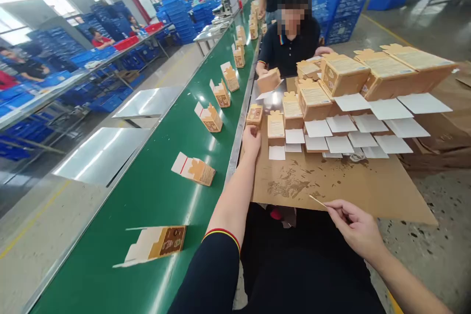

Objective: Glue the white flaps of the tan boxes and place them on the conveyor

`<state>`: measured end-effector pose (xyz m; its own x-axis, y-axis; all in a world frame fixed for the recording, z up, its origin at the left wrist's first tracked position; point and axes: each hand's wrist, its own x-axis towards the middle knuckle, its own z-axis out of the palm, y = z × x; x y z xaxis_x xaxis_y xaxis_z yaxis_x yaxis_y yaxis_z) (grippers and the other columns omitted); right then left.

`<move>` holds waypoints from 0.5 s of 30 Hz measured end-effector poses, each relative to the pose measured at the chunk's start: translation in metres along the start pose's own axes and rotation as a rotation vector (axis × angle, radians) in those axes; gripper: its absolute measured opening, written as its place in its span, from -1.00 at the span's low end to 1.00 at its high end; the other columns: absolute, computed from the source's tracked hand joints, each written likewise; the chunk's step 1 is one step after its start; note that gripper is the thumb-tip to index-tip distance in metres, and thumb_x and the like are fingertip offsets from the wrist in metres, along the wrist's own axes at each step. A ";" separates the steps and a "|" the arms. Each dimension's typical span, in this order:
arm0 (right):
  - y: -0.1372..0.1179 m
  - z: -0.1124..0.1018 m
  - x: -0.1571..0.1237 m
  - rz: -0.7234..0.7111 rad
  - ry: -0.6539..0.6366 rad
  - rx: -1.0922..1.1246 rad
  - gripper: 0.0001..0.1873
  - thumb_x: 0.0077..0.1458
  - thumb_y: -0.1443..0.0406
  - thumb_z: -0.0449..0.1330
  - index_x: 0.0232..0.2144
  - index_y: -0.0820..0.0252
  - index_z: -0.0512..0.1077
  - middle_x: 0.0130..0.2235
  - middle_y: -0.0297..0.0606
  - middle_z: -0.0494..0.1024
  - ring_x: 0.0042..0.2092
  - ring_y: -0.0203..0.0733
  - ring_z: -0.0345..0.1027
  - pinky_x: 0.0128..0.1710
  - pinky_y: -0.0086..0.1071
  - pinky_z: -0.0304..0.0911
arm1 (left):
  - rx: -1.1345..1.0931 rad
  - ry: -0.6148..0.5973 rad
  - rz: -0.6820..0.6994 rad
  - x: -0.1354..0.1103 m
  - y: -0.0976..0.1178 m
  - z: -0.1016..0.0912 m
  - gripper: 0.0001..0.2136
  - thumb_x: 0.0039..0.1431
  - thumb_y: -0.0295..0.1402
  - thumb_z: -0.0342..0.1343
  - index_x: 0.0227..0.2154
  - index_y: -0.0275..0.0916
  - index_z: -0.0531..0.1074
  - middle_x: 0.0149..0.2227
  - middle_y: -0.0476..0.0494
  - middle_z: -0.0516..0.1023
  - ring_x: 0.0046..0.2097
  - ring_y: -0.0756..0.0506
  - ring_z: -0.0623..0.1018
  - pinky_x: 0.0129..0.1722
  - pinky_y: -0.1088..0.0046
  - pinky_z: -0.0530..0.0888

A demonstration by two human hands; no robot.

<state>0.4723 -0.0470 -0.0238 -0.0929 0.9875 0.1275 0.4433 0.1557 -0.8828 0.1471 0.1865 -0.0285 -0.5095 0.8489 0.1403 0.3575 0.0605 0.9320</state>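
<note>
My left hand (pixel 251 138) reaches forward along the table's left edge. Its curled fingers are at the near end of a small brown cardboard box (pixel 254 115), and the grip is partly hidden by the hand. Over the near edge of the cardboard-covered tabletop, my right hand (pixel 355 225) pinches a thin cotton swab (pixel 317 200), which points left. Beyond my left hand, to its right, brown boxes (pixel 314 100) lie stacked in rows, white flaps (pixel 318 128) sticking out toward me.
A green conveyor belt (pixel 147 201) runs along my left, carrying several open boxes (pixel 198 170). Across the table sits a co-worker (pixel 290 49) with a hand at a tilted box (pixel 269 81). Dark scuffs (pixel 289 186) mark the cardboard sheet (pixel 353 191). Blue crates (pixel 340 7) stand behind.
</note>
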 end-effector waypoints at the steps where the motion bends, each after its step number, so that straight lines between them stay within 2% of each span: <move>1: -0.001 0.000 -0.005 0.006 0.050 -0.001 -0.54 0.37 -0.13 0.32 -0.31 0.07 0.69 -0.55 -0.35 0.44 -0.55 -0.23 0.35 -0.54 -0.38 0.35 | 0.004 -0.005 0.006 -0.002 -0.002 -0.001 -0.78 0.20 -0.58 0.26 -0.28 -0.14 0.38 -0.19 -0.12 0.58 -0.10 -0.16 0.62 0.11 0.22 0.54; 4: -0.001 0.002 -0.019 0.044 0.187 0.005 -0.58 0.38 -0.11 0.33 -0.27 0.06 0.71 -0.54 -0.35 0.45 -0.54 -0.23 0.35 -0.53 -0.37 0.35 | 0.056 0.069 0.085 -0.030 -0.014 -0.028 -0.83 0.25 -0.57 0.16 -0.30 -0.12 0.39 -0.19 -0.11 0.54 -0.08 -0.17 0.59 0.10 0.24 0.51; 6: 0.000 0.004 -0.024 0.075 0.262 0.014 -0.58 0.38 -0.11 0.33 -0.26 0.04 0.71 -0.55 -0.35 0.45 -0.54 -0.22 0.34 -0.53 -0.36 0.35 | 0.144 0.147 0.195 -0.056 -0.023 -0.057 -0.84 0.22 -0.56 0.16 -0.30 -0.11 0.42 -0.21 -0.12 0.53 -0.07 -0.20 0.57 0.09 0.21 0.50; 8: 0.002 0.005 -0.027 0.096 0.306 0.030 -0.58 0.37 -0.13 0.34 -0.27 0.03 0.71 -0.55 -0.34 0.44 -0.54 -0.21 0.35 -0.53 -0.34 0.36 | 0.260 0.145 0.303 -0.083 -0.033 -0.088 -0.83 0.16 -0.55 0.18 -0.30 -0.11 0.47 -0.21 -0.14 0.53 -0.08 -0.24 0.55 0.08 0.15 0.50; 11: 0.001 0.004 -0.029 0.113 0.344 0.058 -0.54 0.34 -0.17 0.35 -0.27 0.03 0.71 -0.51 -0.28 0.52 -0.52 -0.19 0.39 -0.53 -0.33 0.39 | 0.427 0.000 0.370 -0.121 -0.042 -0.125 -0.78 0.09 -0.58 0.20 -0.28 -0.10 0.53 -0.19 -0.18 0.55 -0.09 -0.29 0.55 0.05 0.08 0.52; 15: -0.007 -0.001 -0.045 0.168 0.426 0.062 -0.46 0.31 -0.26 0.35 -0.27 0.03 0.72 -0.52 -0.24 0.51 -0.53 -0.16 0.39 -0.54 -0.28 0.41 | 0.545 -0.259 0.389 -0.158 -0.052 -0.152 -0.67 0.07 -0.64 0.15 -0.18 -0.10 0.58 -0.11 -0.23 0.56 0.00 -0.33 0.59 0.10 -0.03 0.58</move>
<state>0.4744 -0.0926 -0.0228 0.3563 0.9232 0.1437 0.3658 0.0036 -0.9307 0.0898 -0.0307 -0.0478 -0.0875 0.9556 0.2815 0.8498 -0.0759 0.5217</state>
